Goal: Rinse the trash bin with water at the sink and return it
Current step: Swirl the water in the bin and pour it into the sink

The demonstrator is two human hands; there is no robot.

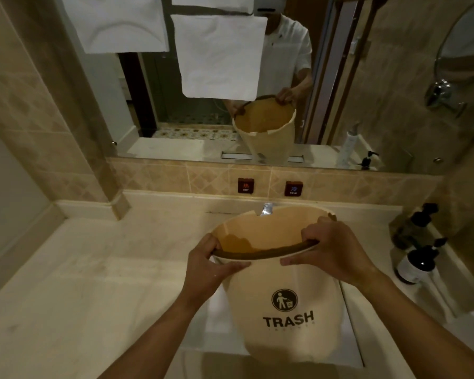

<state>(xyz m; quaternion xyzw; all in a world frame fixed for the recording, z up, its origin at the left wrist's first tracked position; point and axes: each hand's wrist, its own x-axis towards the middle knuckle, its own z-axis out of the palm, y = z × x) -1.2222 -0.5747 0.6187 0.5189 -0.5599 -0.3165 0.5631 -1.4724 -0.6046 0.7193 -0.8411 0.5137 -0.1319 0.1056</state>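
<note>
both hands (211, 265) gripping trash bin (285, 305) rim

1 cream trash bin (282, 310), 2 hands on it: left hand (207, 265) & right hand (330, 251). 2 dark pump bottles (416, 265), 2 wall buttons, HOT (245, 185) & COLD (293, 188). 2 white towels (219, 54), 1 round mirror (465, 42).

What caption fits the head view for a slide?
Both hands, left hand and right hand, hold the trash bin over the sink.
</note>
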